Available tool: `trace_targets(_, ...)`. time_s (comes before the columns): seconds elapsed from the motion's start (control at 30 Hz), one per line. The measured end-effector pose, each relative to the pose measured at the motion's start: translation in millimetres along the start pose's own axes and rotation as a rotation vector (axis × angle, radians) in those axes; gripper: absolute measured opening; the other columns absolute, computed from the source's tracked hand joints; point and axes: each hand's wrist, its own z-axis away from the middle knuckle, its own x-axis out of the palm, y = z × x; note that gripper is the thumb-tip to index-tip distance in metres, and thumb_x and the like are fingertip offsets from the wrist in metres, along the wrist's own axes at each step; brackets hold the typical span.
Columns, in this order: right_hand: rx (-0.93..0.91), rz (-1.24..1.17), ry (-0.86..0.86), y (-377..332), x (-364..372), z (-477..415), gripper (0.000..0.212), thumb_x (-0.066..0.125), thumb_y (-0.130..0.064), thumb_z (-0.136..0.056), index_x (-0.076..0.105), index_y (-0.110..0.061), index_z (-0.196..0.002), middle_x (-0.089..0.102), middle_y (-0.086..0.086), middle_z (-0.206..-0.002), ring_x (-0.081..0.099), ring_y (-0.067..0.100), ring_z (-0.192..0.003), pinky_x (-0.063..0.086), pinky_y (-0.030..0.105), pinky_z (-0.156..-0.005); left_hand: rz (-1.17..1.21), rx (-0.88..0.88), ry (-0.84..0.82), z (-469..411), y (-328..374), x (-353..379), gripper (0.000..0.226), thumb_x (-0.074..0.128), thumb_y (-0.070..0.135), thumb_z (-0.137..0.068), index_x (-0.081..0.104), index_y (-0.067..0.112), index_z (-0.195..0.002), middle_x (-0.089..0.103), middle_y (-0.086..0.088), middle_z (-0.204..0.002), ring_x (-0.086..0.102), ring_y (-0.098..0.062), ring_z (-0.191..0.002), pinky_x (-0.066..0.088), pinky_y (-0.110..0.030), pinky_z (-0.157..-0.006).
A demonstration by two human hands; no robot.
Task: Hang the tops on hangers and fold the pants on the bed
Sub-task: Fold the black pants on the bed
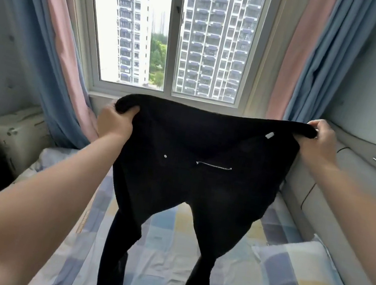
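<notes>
A pair of black pants (202, 169) hangs spread open in the air above the bed (166, 249), its zipper and a small button showing. The left hand (116, 122) grips one end of the waistband with curled fingers, and the right hand (321, 142) pinches the other end. Both legs of the pants drop toward the checked sheet and hide the middle of the bed. Right of the pants lies a checked pillow (295, 280). Behind the pants stands a window (172, 42) with blue and pink curtains (58, 37). Left of the pants sits a pale box (17, 131).
</notes>
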Motion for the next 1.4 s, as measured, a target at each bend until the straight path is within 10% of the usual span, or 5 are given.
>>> trace_targets(0.23, -0.027, -0.097, 0.014, -80.0, -28.4, -56.5, 0.030, 0.077, -0.039, -0.084, 0.056, -0.021, -0.075, 0.063, -0.006, -0.076, 0.060, 0.008, -0.067, 0.042, 0.021, -0.054, -0.369, -0.008, 0.107, -51.4, 95.6, -3.5, 0.072, 0.061, 0.064, -0.086, 0.053, 0.014, -0.138, 0.040, -0.016, -0.147, 0.038, -0.041, -0.135, 0.031, -0.059, -0.112)
trace_targets(0.57, 0.161, -0.217, -0.027, -156.0, -34.0, -84.2, 0.031, 0.085, -0.026, -0.079, 0.067, -0.006, -0.093, 0.069, 0.006, -0.087, 0.066, 0.020, -0.079, 0.049, 0.027, -0.062, -0.184, 0.148, -0.033, -76.7, 154.9, -13.6, 0.033, 0.064, 0.023, -0.092, 0.059, 0.006, -0.120, 0.064, -0.011, -0.110, 0.061, -0.036, -0.105, 0.048, -0.042, -0.090)
trace_targets(0.9, 0.552, -0.379, -0.157, -216.7, -32.1, -86.5, 0.032, 0.073, -0.015, -0.088, 0.063, -0.001, -0.115, 0.069, 0.013, -0.110, 0.067, 0.030, -0.097, 0.054, 0.043, -0.092, 0.297, -0.554, -0.370, -73.6, 216.8, -3.5, 0.033, 0.032, 0.010, -0.102, 0.063, -0.003, -0.101, 0.065, -0.017, -0.087, 0.065, -0.029, -0.077, 0.058, -0.048, -0.087)
trace_targets(1.03, 0.499, -0.583, -0.285, -242.4, -21.6, -76.9, 0.021, 0.077, -0.015, -0.085, 0.066, -0.005, -0.100, 0.069, 0.008, -0.096, 0.070, 0.022, -0.084, 0.060, 0.034, -0.082, 0.490, -0.459, -0.428, -57.0, 255.2, 8.6, 0.031, 0.033, 0.004, -0.101, 0.063, 0.001, -0.097, 0.067, -0.016, -0.079, 0.066, -0.028, -0.062, 0.061, -0.043, -0.059)
trace_targets(1.4, 0.165, -0.620, -0.483, -318.6, -14.7, -61.8, 0.023, 0.069, -0.029, -0.085, 0.081, -0.012, -0.075, 0.076, -0.001, -0.076, 0.067, 0.018, -0.088, 0.057, 0.033, -0.085, 0.702, -0.074, -0.545, -22.8, 327.8, 7.4, 0.014, 0.056, 0.011, -0.099, 0.059, 0.015, -0.112, 0.072, -0.006, -0.094, 0.073, -0.015, -0.063, 0.056, -0.027, -0.053)
